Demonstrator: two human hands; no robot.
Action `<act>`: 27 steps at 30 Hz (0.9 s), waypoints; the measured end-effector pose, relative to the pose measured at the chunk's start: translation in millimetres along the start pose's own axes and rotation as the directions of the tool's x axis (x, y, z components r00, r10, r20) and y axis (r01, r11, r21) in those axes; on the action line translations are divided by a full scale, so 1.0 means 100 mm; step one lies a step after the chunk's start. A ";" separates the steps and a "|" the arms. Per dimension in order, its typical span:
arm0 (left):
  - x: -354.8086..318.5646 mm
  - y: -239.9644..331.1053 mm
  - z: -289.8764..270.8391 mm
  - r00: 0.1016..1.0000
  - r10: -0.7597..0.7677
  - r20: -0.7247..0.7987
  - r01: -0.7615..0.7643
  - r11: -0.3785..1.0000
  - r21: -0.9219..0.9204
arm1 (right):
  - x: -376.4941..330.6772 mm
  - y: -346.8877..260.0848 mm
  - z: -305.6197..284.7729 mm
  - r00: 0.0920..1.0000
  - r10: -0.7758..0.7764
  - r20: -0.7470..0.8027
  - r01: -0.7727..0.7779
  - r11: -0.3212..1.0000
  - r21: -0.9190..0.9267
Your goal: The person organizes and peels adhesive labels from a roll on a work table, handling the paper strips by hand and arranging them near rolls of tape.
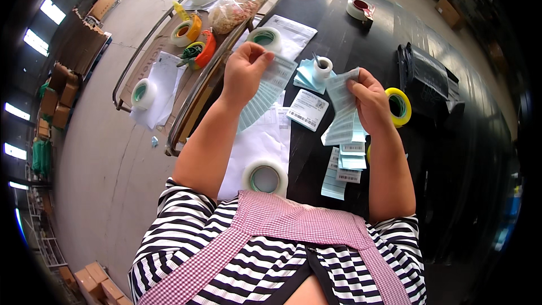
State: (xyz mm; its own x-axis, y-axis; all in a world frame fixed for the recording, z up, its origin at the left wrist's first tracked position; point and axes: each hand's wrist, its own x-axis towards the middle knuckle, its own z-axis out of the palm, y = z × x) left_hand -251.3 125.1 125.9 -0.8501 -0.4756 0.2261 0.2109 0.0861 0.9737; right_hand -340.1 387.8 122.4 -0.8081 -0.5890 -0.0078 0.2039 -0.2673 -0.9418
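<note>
Here, we hold two pale blue label strips (275,79) apart, above the black table (322,8).
Our left hand (244,77) pinches one between thumb and fingers, over white papers (240,164); our right hand (370,99) pinches the other likewise. Between them, a white label (307,109) lies near a small white roll (322,68).

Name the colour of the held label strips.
The label strips are mostly pale blue, clearest in head view.
</note>
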 end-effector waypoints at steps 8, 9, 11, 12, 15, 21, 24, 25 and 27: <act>0.43 0.48 0.31 0.956 0.293 -0.022 -0.284 0.940 0.190 | 0.19 -0.47 0.59 0.974 -0.209 0.089 0.210 0.978 0.000; 0.51 0.57 0.36 0.953 0.303 -0.017 -0.295 0.938 0.179 | 0.25 -0.58 0.62 0.972 -0.221 0.085 0.223 0.975 -0.009; 0.64 0.71 0.36 0.907 0.414 -0.079 -0.394 0.900 0.188 | 0.35 -0.77 0.70 0.942 -0.334 0.040 0.336 0.941 -0.043; 0.72 0.79 0.37 0.892 0.440 -0.102 -0.418 0.891 0.179 | 0.39 -0.88 0.73 0.924 -0.380 0.043 0.381 0.924 -0.031; 0.78 1.10 0.49 0.946 0.291 -0.143 -0.302 0.952 -0.060 | 0.47 -1.20 0.87 0.887 -0.459 0.047 0.461 0.881 -0.103; 0.90 1.23 0.58 0.978 0.192 0.077 -0.130 0.859 -0.496 | 0.75 -1.22 1.00 0.900 -0.435 0.007 0.431 0.888 -0.163; 0.89 1.16 0.61 0.941 0.197 0.275 0.043 0.738 -0.674 | 0.89 -1.12 0.98 0.886 -0.461 -0.040 0.459 0.887 -0.050; 0.89 1.14 0.61 0.906 0.216 0.363 0.137 0.663 -0.736 | 0.92 -1.09 0.96 0.862 -0.484 -0.152 0.476 0.875 -0.089; 0.85 0.89 0.56 0.870 0.275 0.408 0.156 0.632 -0.759 | 0.99 -0.99 0.90 0.831 -0.491 -0.262 0.475 0.871 -0.127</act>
State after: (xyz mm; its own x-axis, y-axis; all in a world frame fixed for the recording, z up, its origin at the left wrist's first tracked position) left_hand -331.8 141.0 233.0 -0.8789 -0.0326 0.4760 0.3668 -0.6842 0.6303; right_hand -390.7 287.5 245.5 -0.9163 -0.1585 0.3678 -0.2761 -0.4153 -0.8668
